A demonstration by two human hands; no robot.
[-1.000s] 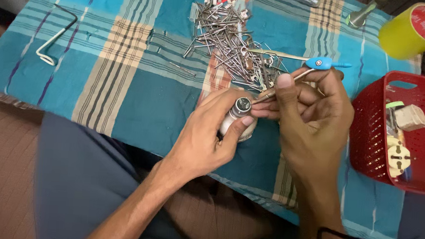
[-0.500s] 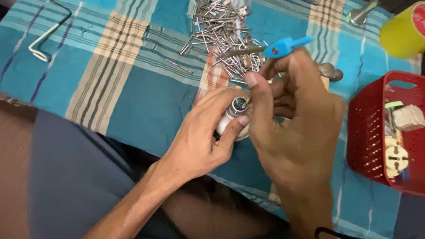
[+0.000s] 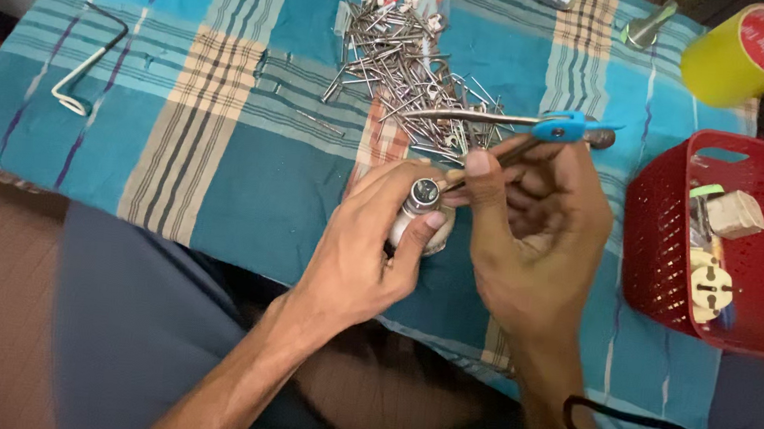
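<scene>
Lowered since half a second ago, the blue-handled tool (image 3: 528,135) in the right hand (image 3: 535,241) meets the small bulb (image 3: 419,210), the left hand (image 3: 362,249) fingers clamped around it. Beyond, a red basket (image 3: 654,249) holds plugs (image 3: 712,288).

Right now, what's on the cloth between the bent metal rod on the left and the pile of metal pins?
Head view: only bare checked cloth lies between the bent metal rod and the pile of metal pins, apart from a few stray pins near the pile's edge.
</scene>
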